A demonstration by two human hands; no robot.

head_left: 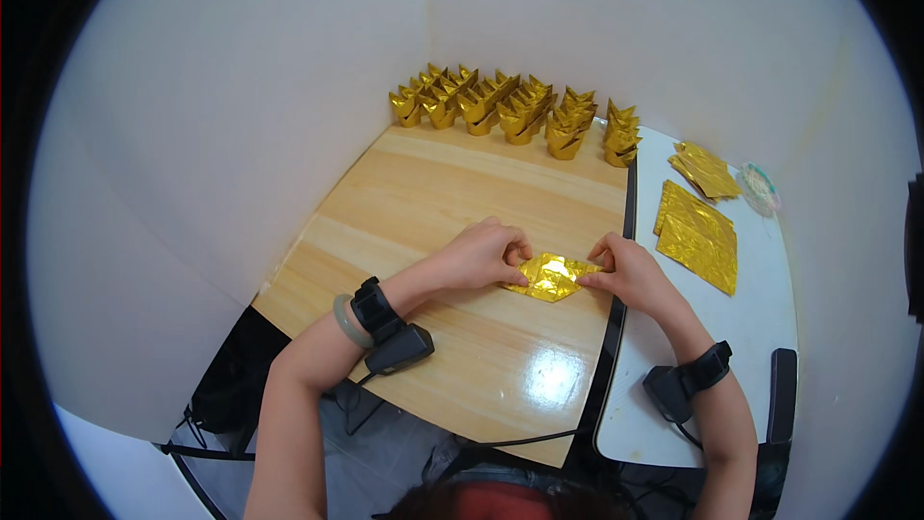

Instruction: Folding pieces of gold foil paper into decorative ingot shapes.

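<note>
A partly folded sheet of shiny gold foil paper [552, 276] lies at the right part of the wooden table [423, 195], stretched between my two hands. My left hand [489, 255] pinches its left end, thumb in front and fingers behind. At the opposite end, my right hand [621, 270] grips the paper the same way, close to the table's right edge. The paper has a long, angular outline with pointed sides and visible creases. Its underside is hidden.
Rows of folded gold paper ingots [520, 116] stand along the table's far edge. On the white table [640, 366] to the right lie gold foil sheets [698, 239], a smaller gold pile [705, 171] and a round clear container [759, 189]. Walls rise behind and left.
</note>
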